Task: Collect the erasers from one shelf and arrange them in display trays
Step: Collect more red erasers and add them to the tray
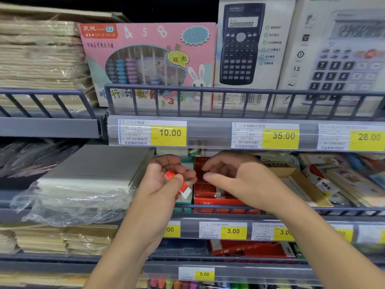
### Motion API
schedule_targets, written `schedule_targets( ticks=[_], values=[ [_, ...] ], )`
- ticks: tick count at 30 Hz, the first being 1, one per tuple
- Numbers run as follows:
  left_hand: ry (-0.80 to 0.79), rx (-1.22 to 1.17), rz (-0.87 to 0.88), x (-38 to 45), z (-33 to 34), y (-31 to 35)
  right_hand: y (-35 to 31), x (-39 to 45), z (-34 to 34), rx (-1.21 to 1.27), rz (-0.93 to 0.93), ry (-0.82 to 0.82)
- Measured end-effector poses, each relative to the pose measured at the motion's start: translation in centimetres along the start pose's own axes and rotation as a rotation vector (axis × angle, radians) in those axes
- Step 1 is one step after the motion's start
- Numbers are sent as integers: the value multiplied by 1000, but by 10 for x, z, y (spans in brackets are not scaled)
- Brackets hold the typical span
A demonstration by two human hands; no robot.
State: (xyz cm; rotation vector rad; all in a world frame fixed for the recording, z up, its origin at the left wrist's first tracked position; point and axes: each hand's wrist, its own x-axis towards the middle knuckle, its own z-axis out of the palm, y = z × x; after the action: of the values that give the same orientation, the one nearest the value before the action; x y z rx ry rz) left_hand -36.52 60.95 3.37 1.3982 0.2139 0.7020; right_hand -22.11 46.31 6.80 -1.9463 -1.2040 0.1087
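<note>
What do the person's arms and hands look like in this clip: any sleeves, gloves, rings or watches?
Both arms are bare to the bottom frame edge; no sleeves show. The left hand and right hand wear no gloves. No ring, watch or bracelet is visible on the fingers or wrists, and no markings. The fingernails look short and unpainted.

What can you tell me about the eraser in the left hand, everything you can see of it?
The eraser is a small block with a white body in a red sleeve that carries a white printed label. One white end sticks out of the sleeve, pointing down and to the right. It sits tilted in the left hand, pinched between thumb and fingers, in front of the teal and red display trays on the middle shelf.
</note>
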Motion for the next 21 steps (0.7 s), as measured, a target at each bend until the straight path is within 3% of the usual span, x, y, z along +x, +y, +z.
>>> schedule_targets(
  ticks=[4, 10, 15, 21],
  values=[
    [39, -94, -3, -1, 8, 1, -20, -17, 21, 208, -83, -64],
    [-21, -140, 38, -1, 9, 0, -23, -22, 36, 218, -109, 89],
    [-74, 186, 178, -5, -1, -2, -19, -20, 21, 489, -52, 169],
    [2, 255, 201, -4, 7, -8, -9, -17, 26, 716, 41, 223]
  ],
)
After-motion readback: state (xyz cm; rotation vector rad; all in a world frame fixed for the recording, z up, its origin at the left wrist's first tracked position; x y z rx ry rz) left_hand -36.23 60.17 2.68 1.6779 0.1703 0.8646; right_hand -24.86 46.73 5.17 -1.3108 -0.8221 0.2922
